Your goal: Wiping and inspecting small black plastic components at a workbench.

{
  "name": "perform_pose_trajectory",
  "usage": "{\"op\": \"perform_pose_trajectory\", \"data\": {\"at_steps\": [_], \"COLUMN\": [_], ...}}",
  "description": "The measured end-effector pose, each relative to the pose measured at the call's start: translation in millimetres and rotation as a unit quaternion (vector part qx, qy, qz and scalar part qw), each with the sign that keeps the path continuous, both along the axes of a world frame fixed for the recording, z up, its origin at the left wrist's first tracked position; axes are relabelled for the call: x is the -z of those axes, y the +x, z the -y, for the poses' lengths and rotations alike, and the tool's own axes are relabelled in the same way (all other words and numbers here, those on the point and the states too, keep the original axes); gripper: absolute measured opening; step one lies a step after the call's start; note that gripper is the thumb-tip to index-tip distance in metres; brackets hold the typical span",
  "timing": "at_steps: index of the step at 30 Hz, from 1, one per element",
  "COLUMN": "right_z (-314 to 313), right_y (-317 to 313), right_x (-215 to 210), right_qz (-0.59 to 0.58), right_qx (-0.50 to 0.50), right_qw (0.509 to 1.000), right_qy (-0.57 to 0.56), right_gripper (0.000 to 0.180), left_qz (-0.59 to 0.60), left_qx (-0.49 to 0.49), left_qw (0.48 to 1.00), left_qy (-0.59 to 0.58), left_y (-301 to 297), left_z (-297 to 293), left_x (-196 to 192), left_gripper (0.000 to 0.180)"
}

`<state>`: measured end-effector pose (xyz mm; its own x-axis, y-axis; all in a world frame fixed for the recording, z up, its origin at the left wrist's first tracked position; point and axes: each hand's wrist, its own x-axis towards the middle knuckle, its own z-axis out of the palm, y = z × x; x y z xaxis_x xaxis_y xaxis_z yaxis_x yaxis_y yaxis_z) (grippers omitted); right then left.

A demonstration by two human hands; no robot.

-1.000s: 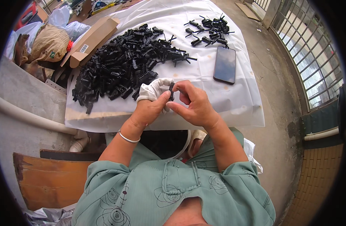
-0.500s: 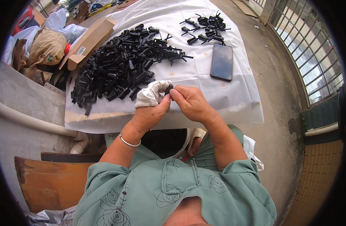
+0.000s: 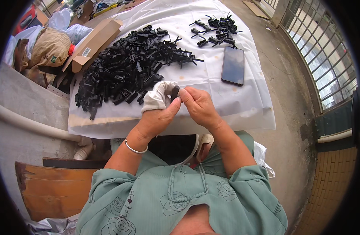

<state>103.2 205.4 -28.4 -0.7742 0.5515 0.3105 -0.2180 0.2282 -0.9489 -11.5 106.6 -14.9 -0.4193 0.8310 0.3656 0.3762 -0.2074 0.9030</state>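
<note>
Close together over the table's near edge, my two hands meet at a small black plastic part (image 3: 175,92). My left hand (image 3: 161,105) wears a white cloth glove over its fingers, with the thumb bare, and grips the part. The bare fingers of my right hand (image 3: 197,102) are pinched at the part's right end; what exactly lies between those fingertips is hidden. Just beyond my left hand spreads a large heap of black plastic parts (image 3: 125,70), some with thin strips sticking out. A smaller group of similar black parts (image 3: 219,29) lies at the far right.
White sheeting (image 3: 188,76) covers the table. A dark-screened phone (image 3: 232,65) lies right of my hands. An open cardboard box (image 3: 95,45) borders the heap on the left, near bags (image 3: 50,47). A barred window (image 3: 325,51) stands on the right.
The hands stay joined at the black part with only slight movement. The table and its contents sit slightly further right and lower in the picture.
</note>
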Motion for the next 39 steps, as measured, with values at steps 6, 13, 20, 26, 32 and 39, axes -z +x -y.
{"op": "perform_pose_trajectory", "data": {"at_steps": [6,13,20,26,32,39], "right_z": [-10.4,-8.9,-6.7,0.7,0.7,-25.7], "right_y": [13.6,9.0,7.9,3.8,0.4,15.0], "right_x": [-10.8,-7.0,-10.2,-10.6,-4.2,-7.9], "right_qz": [0.117,-0.052,0.014,0.050,0.055,0.016], "right_qx": [0.006,0.041,-0.002,-0.003,-0.007,0.129], "right_qw": [0.978,0.994,0.997,0.991,0.994,0.991], "right_qy": [0.171,0.088,0.075,0.128,0.096,0.028], "right_gripper": [0.015,0.009,0.016,0.023,0.026,0.030], "left_qz": [0.230,0.172,0.115,-0.083,-0.287,-0.585], "left_qx": [0.053,0.122,0.118,0.061,-0.006,-0.203], "left_qw": [0.970,0.969,0.981,0.990,0.946,0.766], "left_qy": [-0.060,-0.125,-0.105,-0.100,-0.149,-0.176], "left_y": [-13.1,0.2,-4.0,-0.5,-15.3,-79.1], "left_z": [9.4,8.4,8.9,5.0,9.7,-31.5], "left_x": [-13.5,-22.1,-19.9,-15.6,-37.4,-66.0], "left_gripper": [0.029,0.031,0.022,0.024,0.022,0.050]}}
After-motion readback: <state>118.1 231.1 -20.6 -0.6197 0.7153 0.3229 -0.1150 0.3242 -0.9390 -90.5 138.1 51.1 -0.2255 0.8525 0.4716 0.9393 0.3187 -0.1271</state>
